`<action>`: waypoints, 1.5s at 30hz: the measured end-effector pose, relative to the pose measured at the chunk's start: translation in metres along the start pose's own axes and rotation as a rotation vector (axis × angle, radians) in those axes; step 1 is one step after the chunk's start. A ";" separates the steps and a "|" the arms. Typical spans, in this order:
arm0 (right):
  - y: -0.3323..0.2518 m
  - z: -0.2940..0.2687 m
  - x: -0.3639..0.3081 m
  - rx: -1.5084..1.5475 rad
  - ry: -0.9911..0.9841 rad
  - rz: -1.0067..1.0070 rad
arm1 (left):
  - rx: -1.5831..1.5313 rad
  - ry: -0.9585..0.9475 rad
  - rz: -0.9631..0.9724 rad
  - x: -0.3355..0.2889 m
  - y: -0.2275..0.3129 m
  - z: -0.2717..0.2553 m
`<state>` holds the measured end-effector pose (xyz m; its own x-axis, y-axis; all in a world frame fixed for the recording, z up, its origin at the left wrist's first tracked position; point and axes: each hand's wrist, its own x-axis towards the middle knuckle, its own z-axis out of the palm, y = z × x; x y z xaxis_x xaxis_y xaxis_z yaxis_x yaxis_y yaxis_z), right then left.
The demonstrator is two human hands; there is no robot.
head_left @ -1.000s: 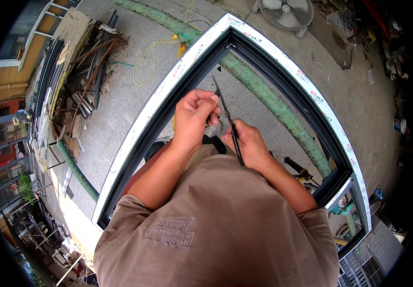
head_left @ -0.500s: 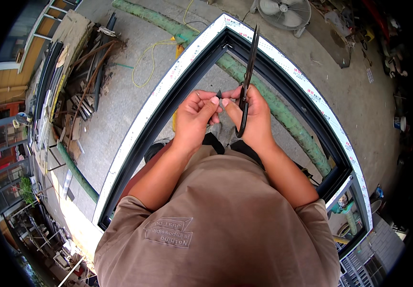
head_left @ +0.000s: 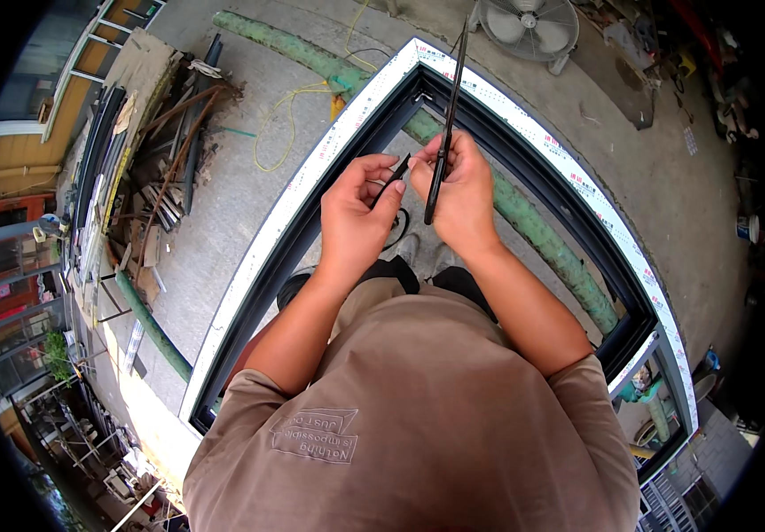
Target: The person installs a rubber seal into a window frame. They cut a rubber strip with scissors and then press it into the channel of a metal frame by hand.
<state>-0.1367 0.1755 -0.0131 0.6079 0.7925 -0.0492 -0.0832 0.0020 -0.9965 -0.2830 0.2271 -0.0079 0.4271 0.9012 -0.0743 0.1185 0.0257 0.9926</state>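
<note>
My left hand (head_left: 354,211) is closed on a thin black strip (head_left: 394,180), pinched between thumb and fingers with its end pointing up. A curved length of the strip hangs below the fingers. Close beside it, my right hand (head_left: 464,197) grips a pair of long dark scissors (head_left: 453,102), blades pointing away from me and the handles against the palm. The right fingertips are at the strip's upper end; whether they touch it I cannot tell. Both hands are above the opening of a large window frame (head_left: 267,257), dark inside with white printed film on its face.
Green pipes (head_left: 524,208) run beneath the frame. A fan (head_left: 529,31) stands beyond the far side. To the left lies a pile of boards and scrap lengths (head_left: 147,133), and a yellow cord (head_left: 262,142) curls on the concrete floor. My shoes (head_left: 409,248) show below my hands.
The left hand now shows a longer piece of the strip, with a loop hanging below. My right hand has moved slightly up and left, with the scissors more upright.
</note>
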 end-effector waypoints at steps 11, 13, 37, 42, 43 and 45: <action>0.013 -0.029 0.005 -0.229 0.191 -0.133 | 0.899 0.136 0.681 0.050 0.005 0.014; 0.018 -0.039 0.000 -0.314 0.205 -0.179 | 0.933 0.136 0.687 0.058 0.001 0.020; 0.025 -0.075 0.003 -0.159 -0.006 -0.253 | 1.473 0.030 0.451 0.066 0.010 0.063; 0.026 -0.076 0.003 -0.121 0.012 -0.276 | 1.502 -0.009 0.386 0.068 0.013 0.065; 0.028 -0.076 0.004 -0.119 0.005 -0.278 | 1.540 -0.044 0.370 0.069 0.015 0.065; 0.030 -0.078 0.006 -0.073 0.022 -0.224 | 1.545 -0.060 0.386 0.072 0.016 0.062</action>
<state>-0.0740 0.1329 -0.0490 0.6216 0.7641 0.1727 0.1124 0.1312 -0.9850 -0.1949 0.2653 -0.0037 0.6742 0.7308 0.1072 0.7386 -0.6678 -0.0926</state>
